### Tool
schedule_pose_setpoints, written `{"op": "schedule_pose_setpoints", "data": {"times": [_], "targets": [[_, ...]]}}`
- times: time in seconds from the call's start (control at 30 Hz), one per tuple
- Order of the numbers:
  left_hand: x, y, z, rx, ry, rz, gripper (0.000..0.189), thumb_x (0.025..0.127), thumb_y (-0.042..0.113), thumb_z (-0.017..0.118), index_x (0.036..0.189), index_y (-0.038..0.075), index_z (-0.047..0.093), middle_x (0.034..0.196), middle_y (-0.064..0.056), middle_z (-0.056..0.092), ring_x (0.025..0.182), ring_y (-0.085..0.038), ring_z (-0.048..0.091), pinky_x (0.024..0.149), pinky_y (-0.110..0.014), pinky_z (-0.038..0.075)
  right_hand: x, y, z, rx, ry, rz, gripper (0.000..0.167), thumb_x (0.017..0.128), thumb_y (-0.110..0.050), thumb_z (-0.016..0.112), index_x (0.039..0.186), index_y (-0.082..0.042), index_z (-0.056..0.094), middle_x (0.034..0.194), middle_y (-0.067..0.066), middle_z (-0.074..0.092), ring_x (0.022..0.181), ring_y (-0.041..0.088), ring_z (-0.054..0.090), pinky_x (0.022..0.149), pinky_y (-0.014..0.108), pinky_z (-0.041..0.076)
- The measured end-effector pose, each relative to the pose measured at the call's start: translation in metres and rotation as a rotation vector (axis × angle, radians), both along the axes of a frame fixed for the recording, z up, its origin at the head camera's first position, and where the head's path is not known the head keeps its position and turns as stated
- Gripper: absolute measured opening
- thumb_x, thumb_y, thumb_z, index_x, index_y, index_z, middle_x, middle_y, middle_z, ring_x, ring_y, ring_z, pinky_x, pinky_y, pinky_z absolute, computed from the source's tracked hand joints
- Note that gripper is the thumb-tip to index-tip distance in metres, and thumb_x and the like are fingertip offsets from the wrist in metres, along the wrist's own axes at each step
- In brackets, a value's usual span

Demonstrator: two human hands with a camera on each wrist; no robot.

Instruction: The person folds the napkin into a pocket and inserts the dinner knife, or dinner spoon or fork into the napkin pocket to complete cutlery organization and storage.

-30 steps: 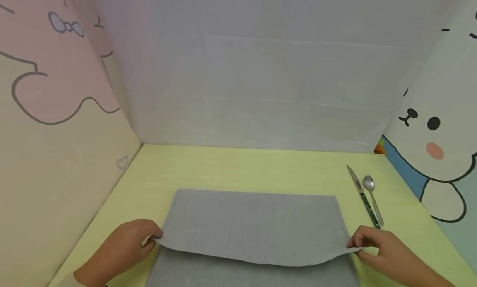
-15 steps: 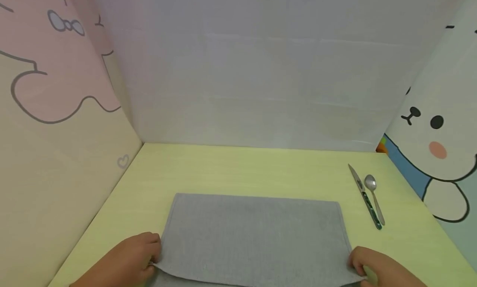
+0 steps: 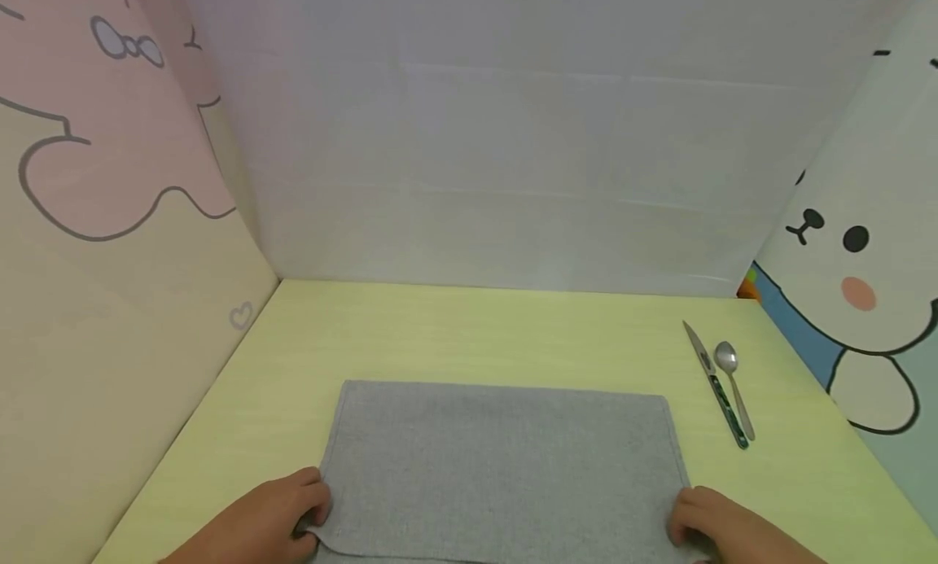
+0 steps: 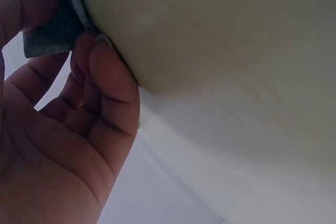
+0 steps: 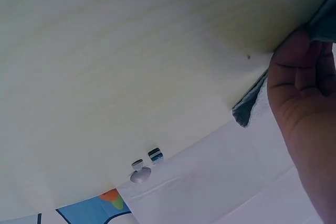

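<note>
A grey cloth [image 3: 498, 466], folded over on itself, lies at the near middle of the table in the head view. My left hand [image 3: 274, 515] pinches its near left corner, and the layer below shows along the front. In the left wrist view the corner of the cloth [image 4: 50, 35] sits between the thumb and curled fingers of the left hand [image 4: 68, 114]. At the near right corner my right hand [image 3: 721, 527] curls its fingers over the cloth's edge. The right wrist view has the right hand [image 5: 304, 93] with its fingers at the cloth edge [image 5: 323, 22]; its thumb is hidden.
A knife [image 3: 718, 385] with a dark green patterned handle and a metal spoon [image 3: 731, 381] lie side by side on the pale yellow table [image 3: 484, 328], right of the cloth. A white back wall [image 3: 476, 165] and printed side panels [image 3: 139, 303] enclose the table.
Both hands have come toward the near edge and down, drawing the raised edge of the cloth over the lower layer. The right hand has shifted slightly inward. Knife and spoon stay put.
</note>
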State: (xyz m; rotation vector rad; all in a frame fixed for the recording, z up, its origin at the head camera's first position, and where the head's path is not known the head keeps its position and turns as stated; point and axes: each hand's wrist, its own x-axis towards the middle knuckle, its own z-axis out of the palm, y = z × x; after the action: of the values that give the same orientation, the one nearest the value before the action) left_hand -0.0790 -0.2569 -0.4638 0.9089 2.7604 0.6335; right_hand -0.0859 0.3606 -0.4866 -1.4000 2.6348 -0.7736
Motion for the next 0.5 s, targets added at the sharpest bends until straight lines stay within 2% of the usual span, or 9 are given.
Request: {"op": "schedule_pose_setpoints", "data": {"times": [0.1, 0.2, 0.23, 0.37, 0.5], "targets": [[-0.001, 0.002, 0.0, -0.007, 0.032, 0.008, 0.037, 0.072, -0.001, 0.073, 0.082, 0.029, 0.056, 0.086, 0.021, 0.042, 0.071, 0.004, 0.041, 0.061, -0.02, 0.042, -0.003, 0.001, 0.001, 0.004, -0.074, 0.012, 0.033, 0.079, -0.015, 0.084, 0.099, -0.025, 0.06, 0.099, -0.019, 0.051, 0.084, -0.003, 0.044, 0.064, 0.02, 0.042], [-0.002, 0.003, 0.0, -0.019, 0.074, 0.024, 0.035, 0.074, 0.0, 0.075, 0.082, 0.029, 0.058, 0.086, 0.021, 0.043, 0.073, 0.004, 0.042, 0.062, -0.022, 0.043, -0.003, 0.001, 0.006, 0.051, -0.166, -0.028, 0.034, 0.08, -0.009, 0.084, 0.1, -0.025, 0.061, 0.1, -0.02, 0.05, 0.084, -0.003, 0.043, 0.064, 0.024, 0.043], [-0.003, 0.003, 0.0, -0.023, 0.087, 0.032, 0.034, 0.076, 0.001, 0.076, 0.082, 0.029, 0.058, 0.086, 0.021, 0.043, 0.074, 0.004, 0.042, 0.063, -0.022, 0.044, -0.003, 0.001, 0.009, 0.07, -0.169, -0.044, 0.035, 0.079, -0.007, 0.084, 0.099, -0.025, 0.061, 0.099, -0.019, 0.05, 0.083, -0.003, 0.043, 0.064, 0.025, 0.043], [-0.005, 0.003, 0.0, -0.034, 0.183, 0.046, 0.035, 0.077, 0.003, 0.079, 0.082, 0.03, 0.058, 0.087, 0.022, 0.044, 0.076, 0.005, 0.043, 0.064, -0.023, 0.046, -0.001, -0.003, 0.019, 0.147, -0.209, -0.173, 0.034, 0.077, -0.004, 0.082, 0.094, -0.026, 0.061, 0.096, -0.02, 0.05, 0.082, -0.002, 0.043, 0.065, 0.028, 0.046], [-0.007, 0.002, 0.004, -0.04, 0.283, 0.029, 0.04, 0.074, 0.0, 0.08, 0.082, 0.031, 0.056, 0.087, 0.023, 0.043, 0.075, 0.005, 0.043, 0.063, -0.021, 0.045, 0.004, -0.005, 0.03, 0.173, -0.306, -0.315, 0.033, 0.079, -0.001, 0.077, 0.092, -0.024, 0.059, 0.09, -0.019, 0.049, 0.078, -0.002, 0.043, 0.064, 0.026, 0.044]]}}
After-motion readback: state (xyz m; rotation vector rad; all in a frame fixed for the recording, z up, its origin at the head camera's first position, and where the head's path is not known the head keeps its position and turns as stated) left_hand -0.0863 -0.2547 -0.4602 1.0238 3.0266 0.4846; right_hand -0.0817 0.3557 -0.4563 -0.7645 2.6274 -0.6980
